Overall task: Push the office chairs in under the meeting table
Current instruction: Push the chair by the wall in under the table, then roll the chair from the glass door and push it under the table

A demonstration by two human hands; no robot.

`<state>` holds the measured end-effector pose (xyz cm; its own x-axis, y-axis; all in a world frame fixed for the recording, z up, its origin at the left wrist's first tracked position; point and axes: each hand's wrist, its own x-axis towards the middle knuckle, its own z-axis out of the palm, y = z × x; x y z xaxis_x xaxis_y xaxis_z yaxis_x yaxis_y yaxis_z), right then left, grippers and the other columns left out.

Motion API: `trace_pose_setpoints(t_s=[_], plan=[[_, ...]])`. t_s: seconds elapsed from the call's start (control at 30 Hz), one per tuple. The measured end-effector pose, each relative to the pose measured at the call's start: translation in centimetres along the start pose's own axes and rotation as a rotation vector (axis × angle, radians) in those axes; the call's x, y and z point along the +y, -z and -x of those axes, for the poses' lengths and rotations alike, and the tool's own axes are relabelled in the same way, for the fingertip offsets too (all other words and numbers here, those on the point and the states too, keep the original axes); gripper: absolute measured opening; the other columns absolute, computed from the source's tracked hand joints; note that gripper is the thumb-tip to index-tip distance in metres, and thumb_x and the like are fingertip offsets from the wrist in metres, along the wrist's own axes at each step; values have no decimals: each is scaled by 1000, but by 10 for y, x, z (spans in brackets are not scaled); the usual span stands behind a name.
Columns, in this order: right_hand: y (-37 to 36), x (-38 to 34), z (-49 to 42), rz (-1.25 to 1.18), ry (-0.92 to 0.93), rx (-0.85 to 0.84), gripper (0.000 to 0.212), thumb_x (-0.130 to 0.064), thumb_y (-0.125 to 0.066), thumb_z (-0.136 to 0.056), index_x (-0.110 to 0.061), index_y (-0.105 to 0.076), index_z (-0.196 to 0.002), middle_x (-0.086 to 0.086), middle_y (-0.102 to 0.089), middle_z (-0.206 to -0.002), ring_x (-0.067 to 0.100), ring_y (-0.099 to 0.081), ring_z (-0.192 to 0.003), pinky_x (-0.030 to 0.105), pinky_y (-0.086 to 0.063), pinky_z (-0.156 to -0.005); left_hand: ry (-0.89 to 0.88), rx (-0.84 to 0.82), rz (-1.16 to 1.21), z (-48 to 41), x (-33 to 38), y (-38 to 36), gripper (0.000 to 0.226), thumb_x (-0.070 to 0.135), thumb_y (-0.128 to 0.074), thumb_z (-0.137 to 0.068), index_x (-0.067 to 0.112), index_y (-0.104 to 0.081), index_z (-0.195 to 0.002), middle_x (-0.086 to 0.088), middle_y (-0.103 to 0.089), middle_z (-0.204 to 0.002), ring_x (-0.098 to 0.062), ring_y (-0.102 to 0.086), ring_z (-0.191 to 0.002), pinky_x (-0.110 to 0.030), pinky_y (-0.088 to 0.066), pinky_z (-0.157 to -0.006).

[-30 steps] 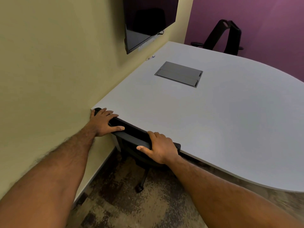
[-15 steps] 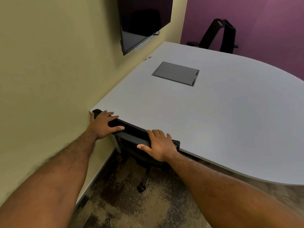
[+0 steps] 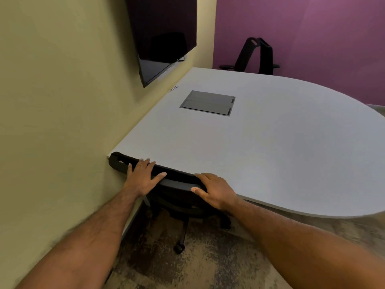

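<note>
2 hands are pressing a chair (image 3: 177, 182) against the table (image 3: 260, 147) at its near edge.

The left hand (image 3: 143, 178) is lying flat with fingers spread on the chair's top rail; the right hand (image 3: 216, 190) is curling over the rail. The seat is sitting under the table, beside the wall (image 3: 52, 122). A closed lid (image 3: 208, 103) is sitting in the tabletop, its contents hidden. A second chair (image 3: 256, 57) is standing at the far edge, under a screen (image 3: 162, 38).

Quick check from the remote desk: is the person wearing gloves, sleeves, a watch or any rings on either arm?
Nothing worn that shows. The left hand and right hand are bare, with no gloves, rings or watch visible. Both forearms are uncovered right to the frame edge, with visible hair and no sleeve cuffs.
</note>
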<state>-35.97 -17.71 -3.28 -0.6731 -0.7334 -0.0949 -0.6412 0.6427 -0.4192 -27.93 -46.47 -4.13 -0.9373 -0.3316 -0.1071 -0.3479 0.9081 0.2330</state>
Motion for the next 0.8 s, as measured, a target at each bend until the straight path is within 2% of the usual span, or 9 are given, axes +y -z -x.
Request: trace_pose_setpoints(t_s=[0.13,0.23,0.4,0.57,0.8], plan=[[14,34,34,-105,-184,-26,71,-67,-40,-97,-23,-34,-153,6,-45,-153,26,-45,-137,43,-40,-110,-97,-20,27,-2,47,4,83,78,-31,-90,22,-45,-149,-3,-41,-157,-21,-31,-148,-58,-15,-122],[16,67,69,-103,-309,-69,72,-66,-45,-95,-24,-33,-152,6,-43,-154,26,-46,-137,44,-41,-109,-201,-33,22,-3,95,1,77,77,-33,-91,23,-51,-143,-1,-49,-151,-21,-41,-141,-55,-23,-119],[16,129,143,-107,-502,-136,71,-56,-59,-93,-18,-39,-149,7,-50,-148,25,-50,-133,41,-43,-109,-360,-82,-17,-5,175,-17,72,74,-36,-94,24,-49,-144,0,-45,-154,-18,-36,-145,-53,-17,-122],[28,188,218,-198,-614,-90,63,-51,-62,-93,-16,-47,-143,7,-56,-142,21,-54,-126,36,-44,-107,-481,-134,-101,0,243,-33,74,74,-34,-94,24,-45,-147,0,-43,-156,-18,-38,-144,-50,-21,-121],[34,267,314,-266,-738,-25,60,-46,-64,-93,-16,-49,-142,7,-55,-143,21,-54,-128,32,-45,-106,-520,-240,-148,23,335,-70,74,72,-39,-94,21,-46,-148,-3,-46,-154,-21,-45,-138,-44,-31,-118]])
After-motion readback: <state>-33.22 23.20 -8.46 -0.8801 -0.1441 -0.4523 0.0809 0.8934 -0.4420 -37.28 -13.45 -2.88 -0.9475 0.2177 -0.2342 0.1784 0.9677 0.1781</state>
